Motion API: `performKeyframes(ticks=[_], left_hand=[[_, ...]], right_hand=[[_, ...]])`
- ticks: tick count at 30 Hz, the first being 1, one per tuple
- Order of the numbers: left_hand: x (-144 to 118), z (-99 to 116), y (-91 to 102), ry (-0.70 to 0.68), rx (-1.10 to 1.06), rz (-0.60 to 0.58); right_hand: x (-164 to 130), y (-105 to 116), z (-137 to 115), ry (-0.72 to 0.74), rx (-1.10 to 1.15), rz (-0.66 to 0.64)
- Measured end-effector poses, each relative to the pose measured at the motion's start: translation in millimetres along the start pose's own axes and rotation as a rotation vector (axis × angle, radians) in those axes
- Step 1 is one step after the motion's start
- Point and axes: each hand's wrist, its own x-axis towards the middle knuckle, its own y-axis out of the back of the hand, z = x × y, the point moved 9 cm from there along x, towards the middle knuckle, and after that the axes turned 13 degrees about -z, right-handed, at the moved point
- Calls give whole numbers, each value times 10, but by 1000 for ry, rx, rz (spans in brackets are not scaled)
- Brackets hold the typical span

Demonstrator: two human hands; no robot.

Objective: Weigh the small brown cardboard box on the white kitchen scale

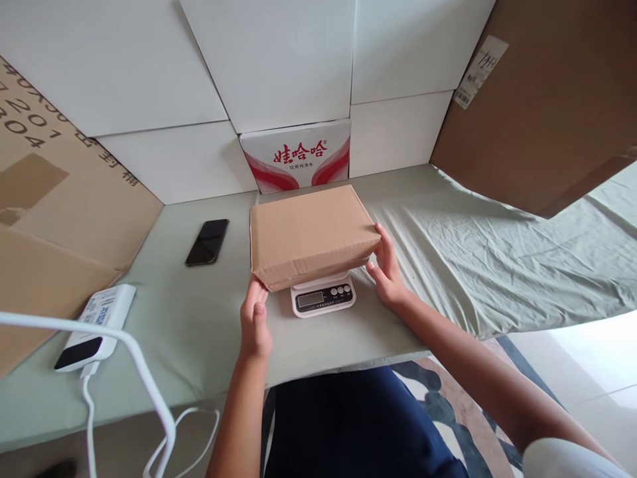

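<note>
A closed brown cardboard box (308,232) is held between both hands over a white digital scale (323,299). My left hand (256,318) supports the box's front left corner, its fingers partly hidden under the edge. At the right end, my right hand (385,265) grips the box with fingers on the side and thumb low at the front corner. The scale's front panel shows a dark display and round buttons; its platform is mostly covered by the box. Whether the box touches the platform I cannot tell.
Left of the box lies a black phone (208,242) on the green cloth (174,318). A white power bank (97,325) with a cable (144,372) sits farther left. White boxes (293,60) line the back, and large cardboard boxes (542,99) flank the sides.
</note>
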Motion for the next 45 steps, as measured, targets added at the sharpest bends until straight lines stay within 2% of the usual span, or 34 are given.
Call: performKeyframes(ticks=[8,20,31,39,45], left_hand=[[58,5,9,-1,11,-17],[64,-26,17,7,-8,-15],[48,-44,24,33,4,-11],[18,13,54,13,19,31],[21,-9,81,13,12,42]], right_hand=[[14,6,-57,37,-13,14],[43,11,-14,-29,-7,9],[52,31,-52,-5,-9,15],[39,88,-59,-82,-17,69],[55,60,-1,-113,48,43]])
